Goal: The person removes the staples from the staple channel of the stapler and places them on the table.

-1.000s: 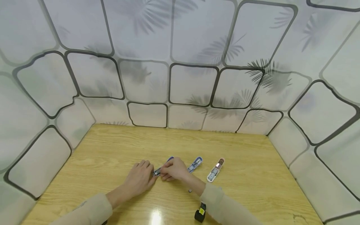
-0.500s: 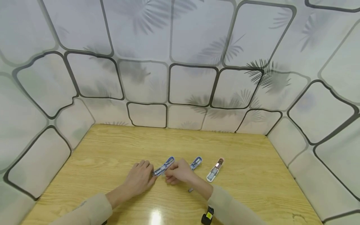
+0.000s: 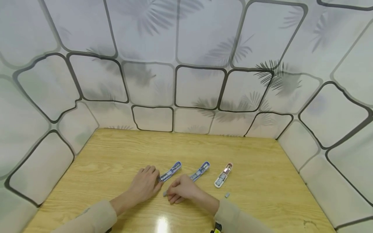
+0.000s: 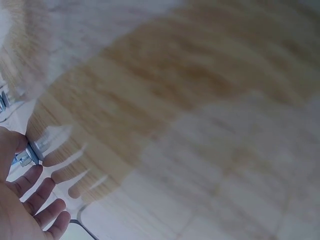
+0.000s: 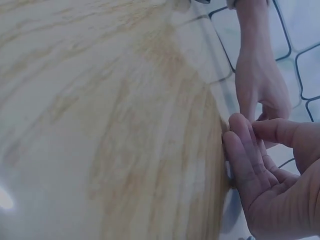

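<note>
My left hand [image 3: 145,183] pinches the near end of a small stapler [image 3: 170,172] with blue edges, which lies opened out on the table. In the left wrist view its metal end [image 4: 33,153] sits between thumb and forefinger, while the other fingers are spread. Just right of and nearer than that stapler, my right hand [image 3: 184,189] pinches a small grey strip of staples [image 3: 165,194] between thumb and forefinger, low over the wood. In the right wrist view the right hand [image 5: 272,185] hides the strip, and the left hand [image 5: 262,90] shows beyond it.
A second blue-edged opened stapler [image 3: 201,170] lies behind the right hand, partly covered by it. Farther right is a white and pink opened stapler [image 3: 223,175]. One loose grey strip [image 3: 227,195] rests on the wooden table [image 3: 262,168] near the right sleeve. Patterned fabric walls [image 3: 195,87] enclose the table.
My right hand has drawn away from the left stapler, going right and then nearer to me, and the grey strip now shows in its fingers. The left hand has stayed in place.
</note>
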### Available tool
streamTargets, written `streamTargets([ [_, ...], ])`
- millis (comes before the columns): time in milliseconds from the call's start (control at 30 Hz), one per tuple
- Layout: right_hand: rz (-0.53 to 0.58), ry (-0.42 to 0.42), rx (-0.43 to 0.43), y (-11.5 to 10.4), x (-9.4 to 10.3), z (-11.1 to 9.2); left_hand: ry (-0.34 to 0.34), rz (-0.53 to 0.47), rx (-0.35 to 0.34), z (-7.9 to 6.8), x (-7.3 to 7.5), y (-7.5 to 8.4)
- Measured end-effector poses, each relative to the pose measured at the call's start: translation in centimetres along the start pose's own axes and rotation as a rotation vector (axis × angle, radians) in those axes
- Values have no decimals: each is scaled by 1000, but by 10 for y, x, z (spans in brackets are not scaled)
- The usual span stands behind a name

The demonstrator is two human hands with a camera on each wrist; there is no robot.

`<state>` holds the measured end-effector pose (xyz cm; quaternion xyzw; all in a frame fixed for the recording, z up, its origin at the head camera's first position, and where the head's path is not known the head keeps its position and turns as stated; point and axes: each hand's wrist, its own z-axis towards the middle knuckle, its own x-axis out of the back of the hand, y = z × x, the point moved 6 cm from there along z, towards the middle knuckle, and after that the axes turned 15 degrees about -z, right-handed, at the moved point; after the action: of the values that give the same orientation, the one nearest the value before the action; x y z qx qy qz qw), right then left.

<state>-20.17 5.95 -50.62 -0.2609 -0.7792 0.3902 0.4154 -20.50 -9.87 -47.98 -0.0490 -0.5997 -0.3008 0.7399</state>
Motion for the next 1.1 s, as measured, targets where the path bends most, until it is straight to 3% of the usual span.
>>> streamTargets([
  [300, 8, -20, -16, 2, -10, 0, -6, -8, -4, 0, -1, 0],
  [667, 18, -50, 14, 5, -1, -6, 28, -31, -19, -3, -2, -1],
  [867, 11, -57, 91, 4, 20, -16, -10, -78, 2, -3, 1, -5],
  [1000, -56, -42, 172, 7, 47, -27, -20, -141, 25, -4, 5, -10],
  [1100, -165, 23, 239, 10, 70, -37, -16, -178, 19, -3, 12, -13],
])
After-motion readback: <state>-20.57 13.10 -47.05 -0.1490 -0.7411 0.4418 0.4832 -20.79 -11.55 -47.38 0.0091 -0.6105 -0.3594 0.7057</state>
